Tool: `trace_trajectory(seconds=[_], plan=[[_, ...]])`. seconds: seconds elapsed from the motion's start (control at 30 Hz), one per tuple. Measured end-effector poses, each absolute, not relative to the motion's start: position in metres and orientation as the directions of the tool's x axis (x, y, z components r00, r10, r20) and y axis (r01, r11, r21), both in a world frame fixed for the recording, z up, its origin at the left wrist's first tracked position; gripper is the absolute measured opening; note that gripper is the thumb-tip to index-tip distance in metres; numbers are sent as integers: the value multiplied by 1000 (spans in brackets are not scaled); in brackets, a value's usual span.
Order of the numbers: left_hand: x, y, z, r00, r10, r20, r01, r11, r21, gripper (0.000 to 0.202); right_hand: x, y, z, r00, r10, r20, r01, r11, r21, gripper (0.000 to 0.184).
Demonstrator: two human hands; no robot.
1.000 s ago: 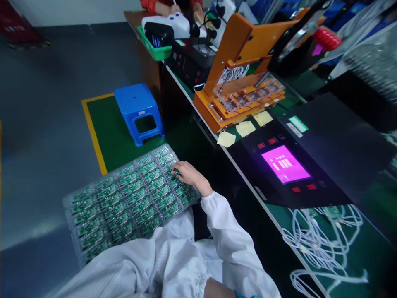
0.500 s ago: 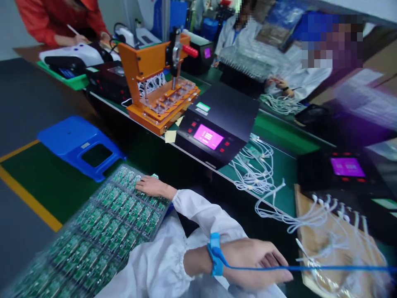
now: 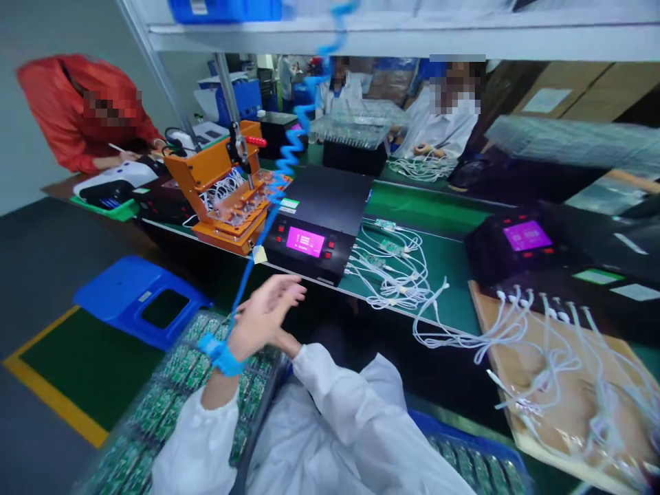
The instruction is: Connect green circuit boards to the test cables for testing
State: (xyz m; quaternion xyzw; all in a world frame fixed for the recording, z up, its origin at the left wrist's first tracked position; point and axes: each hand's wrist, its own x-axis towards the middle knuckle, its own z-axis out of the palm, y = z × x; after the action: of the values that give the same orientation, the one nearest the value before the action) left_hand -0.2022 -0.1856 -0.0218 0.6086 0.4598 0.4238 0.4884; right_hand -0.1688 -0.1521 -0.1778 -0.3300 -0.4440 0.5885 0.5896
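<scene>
My left hand (image 3: 262, 316), wearing a blue wrist strap (image 3: 221, 354) with a coiled blue cord (image 3: 291, 155), is raised over a clear tray (image 3: 258, 419). Its fingers point away from me, loosely stretched, and I see nothing in them. My right hand reaches across from the right behind it; only the wrist (image 3: 286, 342) shows clearly, so its fingers and anything in them are hidden. Rows of green circuit boards (image 3: 149, 409) fill the tray beneath both hands.
A blue stool (image 3: 128, 295) stands beyond the tray. On the bench are an orange clamp fixture (image 3: 206, 179), a black tester with a lit screen (image 3: 309, 240), white cables (image 3: 397, 282) with small boards, and a second tester (image 3: 526, 240). A co-worker in red (image 3: 82, 117) sits far left.
My left hand has swung from the right over to the tray, in front of my right hand. My right hand, earlier over the tray's boards, is now mostly covered. The view has shifted upward.
</scene>
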Motion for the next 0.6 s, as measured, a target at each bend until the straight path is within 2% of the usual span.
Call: trace_trajectory(seconds=[0.07,0.13,0.23,0.33,0.43,0.5,0.6], plan=[[-221,-177,-25,52,990,135,266,-144,953,51,-138,-161,-162,-108,984,144,-381,93,-920,35],[-219,-174,-35,17,992,129,345,-127,930,59,-99,-174,-146,-14,997,71,-419,58,-906,37],[-173,-181,-58,247,969,27,340,-113,933,66,-41,-200,-123,117,993,-36,-553,35,-832,39],[-102,-196,-76,486,874,-19,253,-119,960,62,6,-226,-105,307,948,-89,-599,119,-792,42],[-36,-212,-83,550,835,12,191,-139,972,55,44,-247,-95,551,823,-139,-556,238,-796,48],[-2,-220,-84,593,805,25,189,-169,967,52,67,-259,-92,654,733,-186,-543,284,-791,51],[40,-229,-83,649,755,92,223,-304,926,49,97,-271,-93,764,584,-274,-551,372,-747,51]])
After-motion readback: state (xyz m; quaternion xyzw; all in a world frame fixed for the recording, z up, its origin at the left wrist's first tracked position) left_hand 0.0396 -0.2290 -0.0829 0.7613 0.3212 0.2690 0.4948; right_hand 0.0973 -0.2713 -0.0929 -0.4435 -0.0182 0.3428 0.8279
